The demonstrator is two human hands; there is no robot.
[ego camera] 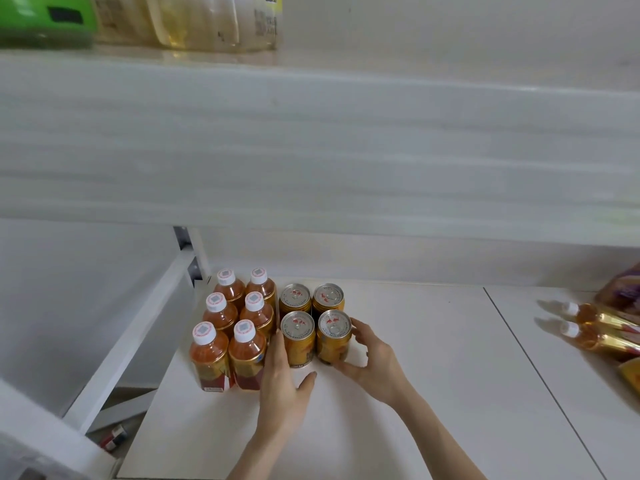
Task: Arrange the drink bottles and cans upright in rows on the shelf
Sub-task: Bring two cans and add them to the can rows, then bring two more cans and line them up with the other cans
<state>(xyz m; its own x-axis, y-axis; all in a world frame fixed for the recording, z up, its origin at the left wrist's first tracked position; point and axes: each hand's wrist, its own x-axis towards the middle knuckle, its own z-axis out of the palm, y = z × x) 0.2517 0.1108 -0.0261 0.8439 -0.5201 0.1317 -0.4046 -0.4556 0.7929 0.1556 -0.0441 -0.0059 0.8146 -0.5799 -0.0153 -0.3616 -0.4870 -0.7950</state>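
Several amber tea bottles (pixel 221 317) with white caps stand upright in two columns at the left of the white shelf (pixel 415 375). Beside them stand several gold cans (pixel 298 336) in a two-by-two block. My right hand (pixel 375 362) curls around the front right can (pixel 334 337), thumb in front of it and fingers against its right side. My left hand (pixel 282 379) lies flat and open, its fingers reaching into the gap between the front bottles and the front left can. Two more bottles (pixel 588 323) lie on their sides at the right of the shelf.
An upper shelf (pixel 311 133) hangs close overhead, carrying a green object (pixel 45 19) and a large pale jug (pixel 194 22). Packaged goods (pixel 620 289) sit at the far right. A slanted white frame bar (pixel 138 327) borders the shelf's left side.
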